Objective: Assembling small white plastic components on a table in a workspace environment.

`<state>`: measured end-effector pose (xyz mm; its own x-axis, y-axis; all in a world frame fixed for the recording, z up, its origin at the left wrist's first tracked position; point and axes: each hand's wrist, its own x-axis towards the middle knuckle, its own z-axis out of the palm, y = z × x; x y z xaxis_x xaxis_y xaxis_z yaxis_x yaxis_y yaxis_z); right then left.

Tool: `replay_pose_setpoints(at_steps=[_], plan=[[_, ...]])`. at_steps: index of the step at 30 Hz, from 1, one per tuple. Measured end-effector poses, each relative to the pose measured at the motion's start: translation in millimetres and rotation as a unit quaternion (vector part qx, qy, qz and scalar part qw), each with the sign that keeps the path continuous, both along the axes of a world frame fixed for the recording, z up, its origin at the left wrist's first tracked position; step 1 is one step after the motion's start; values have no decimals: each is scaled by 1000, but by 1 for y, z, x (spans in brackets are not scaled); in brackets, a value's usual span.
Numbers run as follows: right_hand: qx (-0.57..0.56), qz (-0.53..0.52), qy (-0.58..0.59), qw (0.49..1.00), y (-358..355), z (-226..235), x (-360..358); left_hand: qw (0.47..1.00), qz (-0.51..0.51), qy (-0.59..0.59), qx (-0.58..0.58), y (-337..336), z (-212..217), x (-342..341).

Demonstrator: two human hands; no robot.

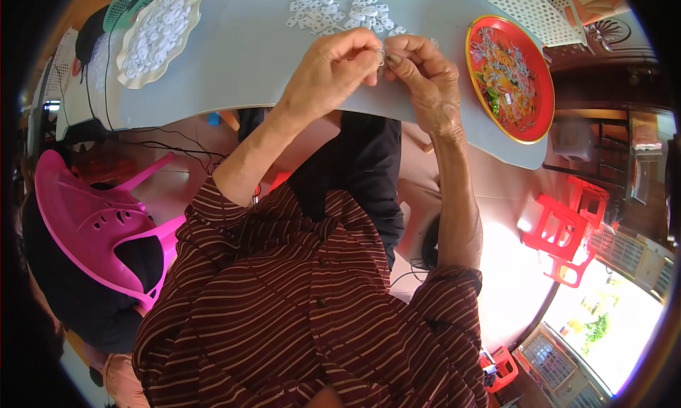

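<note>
One wire [381,53] sits in the pinched grip of the left hand [330,71], over the desk [241,39] inside its near edge; the right hand [427,80] narrows beside it, its hold unclear. Steady, light pinches would serve best, I judge. A tray [542,81] lies by the right edge, white pieces [312,15] toward the far edge; red stools [557,249] stand beyond the right edge.

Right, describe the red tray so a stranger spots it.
Find the grey table. At its right end, past the right hand, sits a red tray. Unlike the scalloped cream dish at left, it has a gold rim and holds silvery pieces.
</note>
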<state>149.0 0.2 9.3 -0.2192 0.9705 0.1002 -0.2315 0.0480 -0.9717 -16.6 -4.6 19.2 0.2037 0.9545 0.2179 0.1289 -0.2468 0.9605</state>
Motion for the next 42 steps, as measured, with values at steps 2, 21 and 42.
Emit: replay_pose_setpoints(at_steps=[2,21,42], plan=[[19,23,-12,999,0,1,1,991,-78,-91,-62,4,-3,-6],[-31,-22,50,998,-2,4,-2,975,-30,-206,-83,-4,-11,9],[-7,-36,-16,999,-3,9,-6,991,-12,-128,-29,-3,-18,10]])
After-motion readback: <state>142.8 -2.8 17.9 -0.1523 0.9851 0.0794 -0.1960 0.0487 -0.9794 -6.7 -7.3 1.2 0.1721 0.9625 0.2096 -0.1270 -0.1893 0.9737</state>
